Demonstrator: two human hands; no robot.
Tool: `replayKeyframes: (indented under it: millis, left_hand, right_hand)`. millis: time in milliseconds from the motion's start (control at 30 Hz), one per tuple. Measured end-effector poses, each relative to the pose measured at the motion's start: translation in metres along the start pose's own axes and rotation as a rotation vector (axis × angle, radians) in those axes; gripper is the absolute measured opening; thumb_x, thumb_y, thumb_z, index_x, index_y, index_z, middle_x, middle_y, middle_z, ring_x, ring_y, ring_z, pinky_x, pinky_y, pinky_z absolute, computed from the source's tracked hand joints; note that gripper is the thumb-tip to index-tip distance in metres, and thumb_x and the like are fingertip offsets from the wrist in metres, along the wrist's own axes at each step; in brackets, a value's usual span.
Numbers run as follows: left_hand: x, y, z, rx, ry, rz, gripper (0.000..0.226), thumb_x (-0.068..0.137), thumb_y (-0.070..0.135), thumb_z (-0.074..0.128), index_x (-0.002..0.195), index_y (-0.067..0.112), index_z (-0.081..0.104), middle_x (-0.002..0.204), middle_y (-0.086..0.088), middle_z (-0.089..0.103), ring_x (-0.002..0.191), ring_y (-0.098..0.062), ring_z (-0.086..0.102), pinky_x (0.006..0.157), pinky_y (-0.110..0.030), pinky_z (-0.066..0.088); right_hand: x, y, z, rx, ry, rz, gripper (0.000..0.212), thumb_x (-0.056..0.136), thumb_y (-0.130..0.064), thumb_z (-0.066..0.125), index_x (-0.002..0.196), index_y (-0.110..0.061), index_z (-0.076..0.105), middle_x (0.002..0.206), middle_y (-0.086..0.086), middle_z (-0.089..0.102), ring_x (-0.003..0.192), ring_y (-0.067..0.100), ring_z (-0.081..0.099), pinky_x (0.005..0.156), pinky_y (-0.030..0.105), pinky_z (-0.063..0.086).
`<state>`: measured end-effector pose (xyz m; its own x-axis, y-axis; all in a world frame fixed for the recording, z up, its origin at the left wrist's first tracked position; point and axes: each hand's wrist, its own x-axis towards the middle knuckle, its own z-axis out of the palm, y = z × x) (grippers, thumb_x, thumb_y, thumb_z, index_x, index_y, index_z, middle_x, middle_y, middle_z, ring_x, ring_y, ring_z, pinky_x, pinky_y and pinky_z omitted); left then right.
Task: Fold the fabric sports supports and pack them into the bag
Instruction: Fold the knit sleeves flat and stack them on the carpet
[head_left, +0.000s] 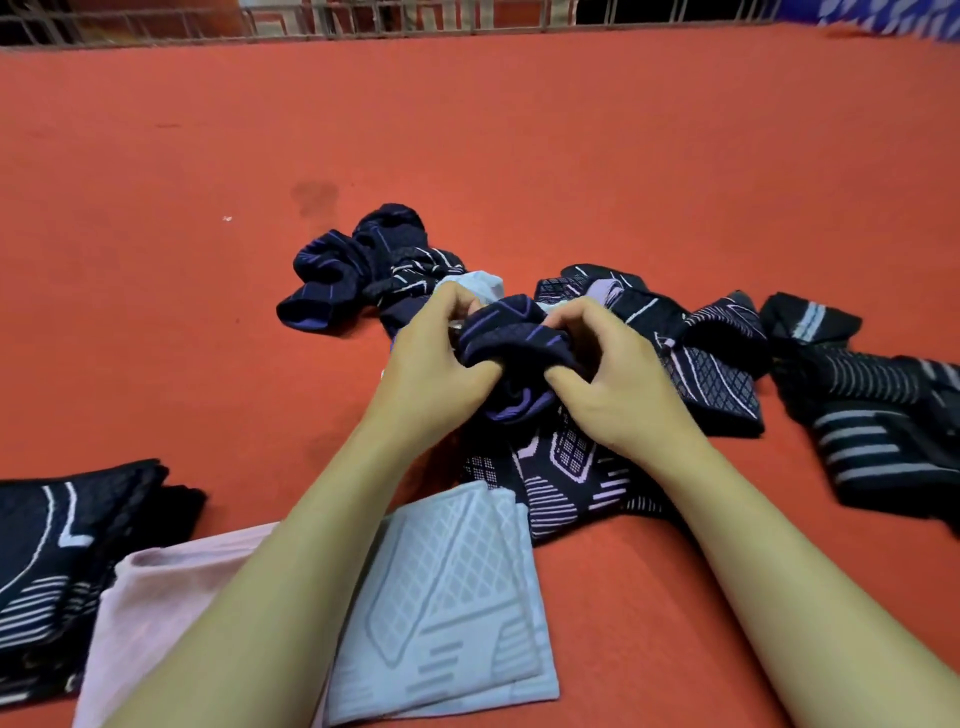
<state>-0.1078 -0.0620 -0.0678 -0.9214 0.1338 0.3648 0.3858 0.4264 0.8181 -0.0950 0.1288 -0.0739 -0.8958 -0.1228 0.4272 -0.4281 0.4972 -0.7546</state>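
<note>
Wide orange-red felt-like work surface (467, 130) carries everything; scattered across its middle a loose heap of dark navy knit sports supports with lilac line patterns (717, 358), unfolded, some overlapping; nearer the person a flat folded pale blue patterned support (457, 597), a folded pale pink one (156, 613) beside it, a dark folded stack (57, 545) at far left; no bag in view. Left hand (431, 374) and right hand (613, 384) both curl fingers into one bunched navy-and-purple support (514, 338), held just above the heap. Likely light, soft, stretchy, floppy, not fragile; best pinched at the cuff edges, pulled flat, then folded
</note>
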Motion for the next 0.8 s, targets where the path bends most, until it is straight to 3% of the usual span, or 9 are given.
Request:
replayKeyframes:
  millis: [100,167,267,400,467,533,667,733,800]
  left_hand:
    - [0.0,0.012,-0.005,-0.53,-0.256,-0.248,0.024,0.094,0.032,0.07,0.114,0.02,0.063,0.107,0.002,0.074,0.099,-0.014,0.069,0.087,-0.036,0.06]
    - [0.0,0.015,-0.011,-0.759,-0.333,-0.359,0.035,0.101,0.041,0.059,0.128,0.018,0.06,0.117,-0.002,0.07,0.105,-0.016,0.067,0.084,-0.032,0.061]
    - [-0.003,0.014,-0.01,-0.634,-0.329,-0.261,0.043,0.098,0.029,0.07,0.134,0.007,0.057,0.118,-0.008,0.067,0.103,-0.017,0.067,0.081,-0.028,0.058]
    - [-0.002,0.015,-0.008,-0.644,-0.234,-0.264,0.025,0.09,0.015,0.069,0.113,0.005,0.065,0.104,-0.009,0.072,0.087,-0.014,0.072,0.075,-0.025,0.06]
    - [0.001,0.014,-0.009,-0.687,-0.15,-0.288,0.007,0.097,0.003,0.064,0.102,0.006,0.065,0.088,-0.006,0.071,0.072,-0.012,0.07,0.068,-0.022,0.059]
    - [0.005,0.012,-0.013,-0.716,-0.042,-0.311,0.007,0.1,0.001,0.06,0.1,0.006,0.064,0.076,-0.001,0.067,0.063,-0.009,0.065,0.066,-0.02,0.059]
    - [0.011,0.01,-0.024,-0.825,0.083,-0.351,0.014,0.106,0.014,0.055,0.113,0.006,0.064,0.081,0.005,0.073,0.074,-0.009,0.066,0.078,-0.024,0.062]
    - [0.011,0.009,-0.023,-0.817,0.087,-0.382,0.013,0.107,0.016,0.055,0.109,0.009,0.066,0.092,-0.001,0.073,0.084,-0.018,0.059,0.072,-0.022,0.06]
    - [0.01,0.007,-0.021,-0.798,0.079,-0.406,0.011,0.107,0.013,0.056,0.102,0.011,0.065,0.086,0.0,0.067,0.075,-0.017,0.05,0.065,-0.021,0.059]
  right_hand:
    - [0.005,0.002,-0.001,0.266,0.09,0.118,0.037,0.077,0.005,0.051,0.099,-0.025,0.055,0.077,-0.012,0.064,0.067,0.009,0.054,0.064,0.022,0.045]
    - [0.007,0.008,-0.006,0.427,0.099,0.18,0.035,0.08,0.012,0.046,0.101,-0.015,0.055,0.074,-0.008,0.058,0.069,0.012,0.047,0.059,0.025,0.038]
    - [0.006,0.011,-0.008,0.485,0.07,0.21,0.031,0.084,0.02,0.043,0.105,-0.001,0.055,0.083,0.003,0.055,0.076,0.016,0.047,0.063,0.032,0.038]
    - [0.009,0.011,-0.011,0.518,0.043,0.283,0.037,0.094,0.016,0.042,0.098,-0.014,0.063,0.088,-0.002,0.068,0.083,0.016,0.062,0.076,0.03,0.052]
    - [0.012,0.013,-0.01,0.574,0.003,0.314,0.033,0.1,0.007,0.043,0.102,-0.014,0.068,0.106,0.01,0.074,0.1,0.029,0.069,0.094,0.049,0.056]
    - [0.012,0.011,-0.011,0.651,0.047,0.391,0.032,0.105,0.003,0.042,0.11,-0.01,0.071,0.117,0.018,0.073,0.108,0.031,0.069,0.105,0.053,0.051]
    - [0.012,0.006,-0.02,0.821,0.079,0.473,0.025,0.109,-0.011,0.046,0.114,-0.002,0.068,0.101,0.008,0.079,0.09,0.019,0.075,0.084,0.035,0.062]
    - [0.011,0.006,-0.022,0.858,0.053,0.466,0.022,0.108,-0.012,0.048,0.104,-0.008,0.07,0.091,0.003,0.079,0.081,0.014,0.076,0.074,0.029,0.062]
    - [0.011,0.006,-0.021,0.862,0.034,0.454,0.019,0.107,-0.011,0.05,0.105,-0.01,0.069,0.088,0.002,0.079,0.077,0.012,0.075,0.067,0.027,0.062]
